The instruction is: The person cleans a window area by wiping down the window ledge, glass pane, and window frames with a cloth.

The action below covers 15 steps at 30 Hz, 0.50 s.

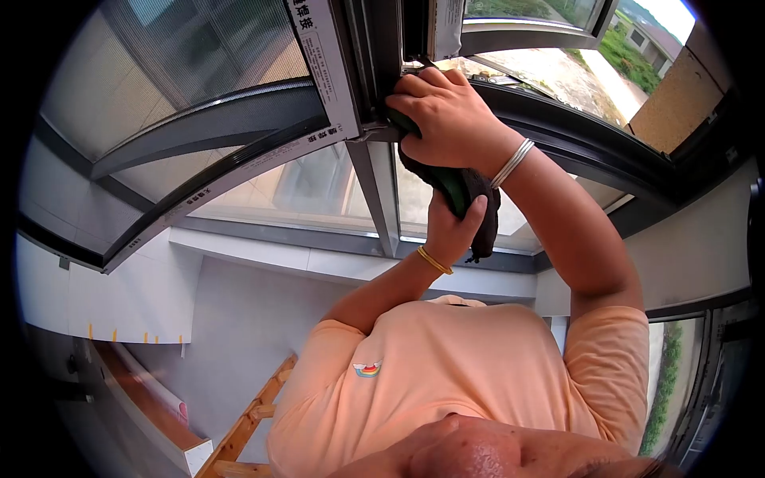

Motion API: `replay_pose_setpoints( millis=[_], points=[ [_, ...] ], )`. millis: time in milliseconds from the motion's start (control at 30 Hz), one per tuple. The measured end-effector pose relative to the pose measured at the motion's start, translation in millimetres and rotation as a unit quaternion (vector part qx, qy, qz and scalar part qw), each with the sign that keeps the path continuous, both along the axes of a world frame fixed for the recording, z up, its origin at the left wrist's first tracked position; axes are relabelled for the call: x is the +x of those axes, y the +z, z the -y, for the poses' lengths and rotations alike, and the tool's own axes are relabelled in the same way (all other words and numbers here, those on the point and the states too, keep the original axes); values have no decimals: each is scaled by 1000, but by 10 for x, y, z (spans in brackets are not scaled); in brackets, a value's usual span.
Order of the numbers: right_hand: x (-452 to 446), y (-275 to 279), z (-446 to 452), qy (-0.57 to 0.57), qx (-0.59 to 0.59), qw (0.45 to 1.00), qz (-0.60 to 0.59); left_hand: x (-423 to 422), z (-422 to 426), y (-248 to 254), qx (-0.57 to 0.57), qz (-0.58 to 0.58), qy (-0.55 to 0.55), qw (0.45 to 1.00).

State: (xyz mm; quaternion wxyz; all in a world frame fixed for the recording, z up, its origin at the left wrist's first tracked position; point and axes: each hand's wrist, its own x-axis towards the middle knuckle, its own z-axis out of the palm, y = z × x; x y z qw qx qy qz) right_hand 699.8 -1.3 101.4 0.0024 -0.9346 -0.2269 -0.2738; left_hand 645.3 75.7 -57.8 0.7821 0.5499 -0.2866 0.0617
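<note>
My right hand (pixel 450 111), with silver bangles on the wrist, is up at the dark window frame (pixel 374 48). Its fingers are curled round the upper part of a dark brown and green cloth (pixel 484 219), close to the corner where the frame parts meet. Lower down, my left hand (pixel 453 227), with a yellow bracelet, grips the same bunched cloth, thumb over its front. A loose end of the cloth hangs beside the left thumb. My right fingertips are partly hidden against the frame.
An opened window sash (pixel 231 171) with a mesh screen and printed protective tape swings out at left. Another glass pane (pixel 534 12) stands at upper right. A wooden ladder (pixel 247 422) is below left, near a white ledge (pixel 271 248).
</note>
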Motion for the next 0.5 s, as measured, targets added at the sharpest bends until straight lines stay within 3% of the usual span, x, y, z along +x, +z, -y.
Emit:
replay_pose_setpoints(
  millis=[133, 233, 367, 500],
  points=[
    [-162, 45, 202, -27, -32, 999, -28, -51, -182, -59, 69, 33, -15, 997],
    [-87, -32, 170, 44, 15, 999, -13, 20, -299, -178, 86, 25, 1, 996],
    [59, -59, 13, 107, 16, 994, 24, 91, -259, -133, 52, 4, 21, 998],
    [-25, 24, 197, 83, -19, 996, 40, 44, 36, -50, 42, 20, -16, 999]
  ],
)
